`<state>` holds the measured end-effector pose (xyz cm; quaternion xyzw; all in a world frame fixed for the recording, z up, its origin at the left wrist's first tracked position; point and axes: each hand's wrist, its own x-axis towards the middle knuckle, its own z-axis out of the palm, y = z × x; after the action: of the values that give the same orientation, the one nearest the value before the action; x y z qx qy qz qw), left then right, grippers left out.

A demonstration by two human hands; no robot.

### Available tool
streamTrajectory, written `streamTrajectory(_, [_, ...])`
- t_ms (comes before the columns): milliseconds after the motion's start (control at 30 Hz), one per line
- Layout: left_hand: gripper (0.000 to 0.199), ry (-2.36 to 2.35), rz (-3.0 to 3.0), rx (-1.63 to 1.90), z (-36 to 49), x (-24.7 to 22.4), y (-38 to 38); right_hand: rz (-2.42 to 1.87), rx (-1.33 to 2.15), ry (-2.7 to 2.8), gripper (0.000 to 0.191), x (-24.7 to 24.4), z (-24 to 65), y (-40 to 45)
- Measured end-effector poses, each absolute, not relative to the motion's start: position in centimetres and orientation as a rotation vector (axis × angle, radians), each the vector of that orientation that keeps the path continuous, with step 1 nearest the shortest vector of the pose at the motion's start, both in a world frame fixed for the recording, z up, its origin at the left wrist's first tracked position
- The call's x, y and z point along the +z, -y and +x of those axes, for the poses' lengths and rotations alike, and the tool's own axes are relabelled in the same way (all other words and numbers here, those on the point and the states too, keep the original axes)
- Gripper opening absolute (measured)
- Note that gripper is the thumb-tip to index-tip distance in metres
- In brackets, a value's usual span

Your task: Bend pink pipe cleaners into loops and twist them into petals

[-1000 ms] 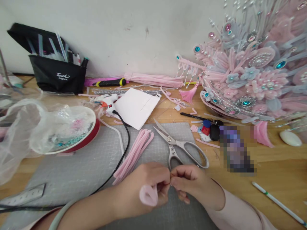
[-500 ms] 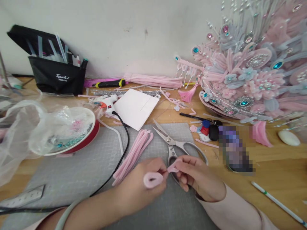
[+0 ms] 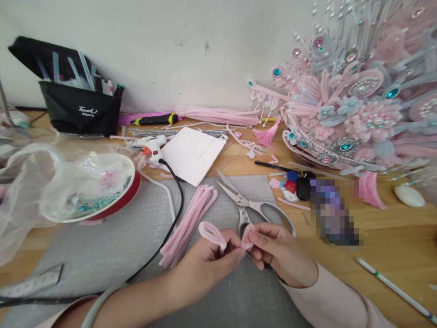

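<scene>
Between my two hands is a pink pipe cleaner [image 3: 212, 233] bent into loops. My left hand [image 3: 213, 259] is closed on it, and one long loop stands out above the knuckles. The fingertips of my right hand [image 3: 278, 248] pinch a smaller loop of it, close against my left thumb. Silver scissors [image 3: 243, 201] lie spread on the grey cutting mat [image 3: 136, 273] just beyond, their lower handle partly covered by my right hand. A bundle of folded pink pipe cleaners [image 3: 191, 223] rests on the mat by my left hand.
A hot glue gun [image 3: 155, 150] trails its black cord across the mat. White card [image 3: 194, 155] lies behind the scissors. At left are a bead-filled round tray [image 3: 102, 209] and a black marker case [image 3: 82, 109]. A large jewelled pink headdress [image 3: 351, 105] and a blurred-out phone [image 3: 336, 214] are at right.
My left hand has turned, so its thumb shows and the loop points up and left instead of toward me. The small loop at my right fingertips now stands more upright.
</scene>
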<state>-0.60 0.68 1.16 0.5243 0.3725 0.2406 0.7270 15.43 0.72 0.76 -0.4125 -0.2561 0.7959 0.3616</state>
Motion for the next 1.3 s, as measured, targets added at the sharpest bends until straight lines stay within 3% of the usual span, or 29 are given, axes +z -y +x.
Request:
streamTrajectory(233, [0.026,-0.883,1.084,0.528,-0.7,0.9,-0.3,-0.998,1.964,0.838,0.016,-0.4,15.4,-0.4])
streamTrajectory(633, [0.026,-0.763,1.066,0.508,-0.6,1.2,-0.3,-0.921,1.857,1.093,0.03,-0.1,15.4,-0.8])
streamTrajectory(1000, [0.027,-0.727,0.933,0.523,-1.0,0.6,-0.7,-0.859,2.045,0.591,0.014,0.0,14.8,-0.4])
streamTrajectory(1300, [0.026,-0.712,0.921,0.541,-0.9,0.7,-0.9,-0.894,2.031,0.479,0.017,-0.2,14.5,-0.3])
